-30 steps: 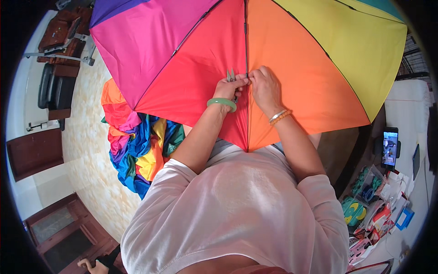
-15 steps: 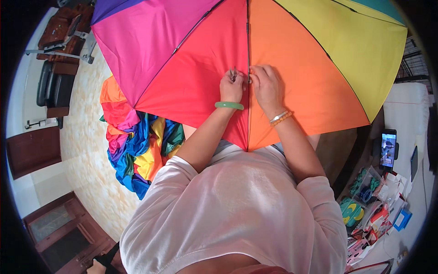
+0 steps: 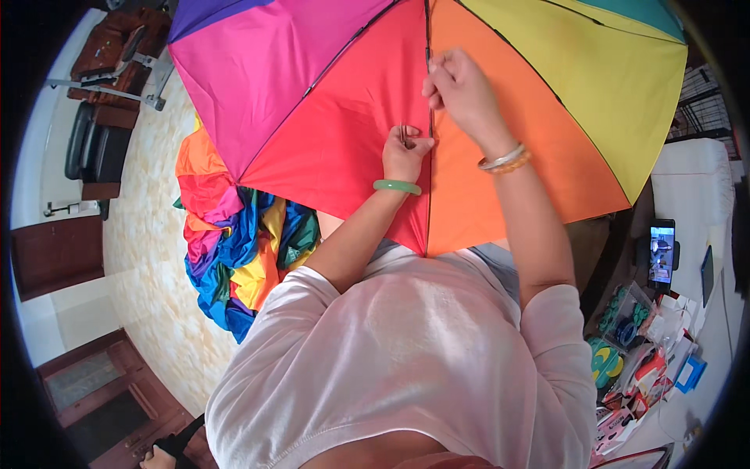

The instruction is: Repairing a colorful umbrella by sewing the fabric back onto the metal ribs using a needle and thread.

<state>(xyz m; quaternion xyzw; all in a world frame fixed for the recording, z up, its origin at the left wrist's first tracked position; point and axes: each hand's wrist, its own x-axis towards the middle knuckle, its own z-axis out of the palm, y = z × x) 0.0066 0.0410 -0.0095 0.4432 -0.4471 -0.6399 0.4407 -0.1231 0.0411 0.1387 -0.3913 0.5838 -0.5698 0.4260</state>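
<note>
A rainbow umbrella canopy (image 3: 344,133) is spread over my lap, its ribbed underside up. My left hand (image 3: 403,160), with a green bangle at its wrist, is closed around small dark metal thread snips (image 3: 406,139). Its thumb and fingertip meet at the thin dark rib (image 3: 430,176) along the red and orange seam. Higher up that rib, my right hand (image 3: 462,92) is lifted over the orange panel, fingers curled and pinched together. Whatever sits in that pinch, perhaps a needle or thread, is too small to make out.
A heap of multicoloured umbrella cloth (image 3: 250,250) lies on the floor at my left. To my right a white table (image 3: 695,176) bears a phone on a stand (image 3: 662,254), a clear box (image 3: 625,316) and assorted packages. A black chair (image 3: 98,144) stands far left.
My right hand has moved up and away from the rib, rising above the orange panel. The left hand stays near the same spot, its thumb now reaching to the rib.
</note>
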